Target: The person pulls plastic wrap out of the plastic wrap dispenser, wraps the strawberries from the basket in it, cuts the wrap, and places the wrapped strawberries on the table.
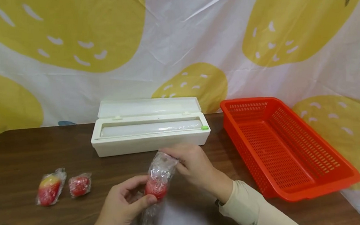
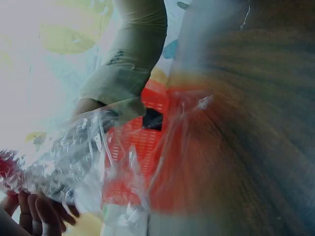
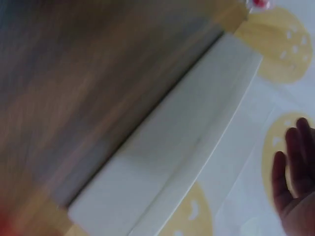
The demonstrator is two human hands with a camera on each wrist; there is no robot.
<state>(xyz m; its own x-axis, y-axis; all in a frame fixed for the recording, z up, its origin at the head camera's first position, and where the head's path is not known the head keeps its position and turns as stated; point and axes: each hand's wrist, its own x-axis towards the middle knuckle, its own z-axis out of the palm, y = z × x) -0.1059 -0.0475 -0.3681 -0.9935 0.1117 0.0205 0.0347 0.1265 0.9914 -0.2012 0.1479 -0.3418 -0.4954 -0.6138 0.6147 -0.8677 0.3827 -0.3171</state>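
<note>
In the head view my left hand (image 1: 123, 199) holds a round red fruit (image 1: 156, 188) between thumb and fingers. Crinkled clear cling film (image 1: 162, 163) wraps the fruit, standing up above it and hanging below. At the film's upper end, my right hand (image 1: 193, 163) pinches it. The left wrist view has the loose film (image 2: 83, 157) spread across it, with curled fingers (image 2: 42, 211) under it and a bit of red at the left edge. Only part of the right hand (image 3: 298, 177) shows in the right wrist view; its grip is out of sight there.
A white cling film box (image 1: 151, 141), lid up, stands behind the hands with a roll inside. To the right is a red slotted plastic basket (image 1: 248, 137). Two film-wrapped fruits lie left: a yellow-red one (image 1: 49, 189) and a small red one (image 1: 79, 185).
</note>
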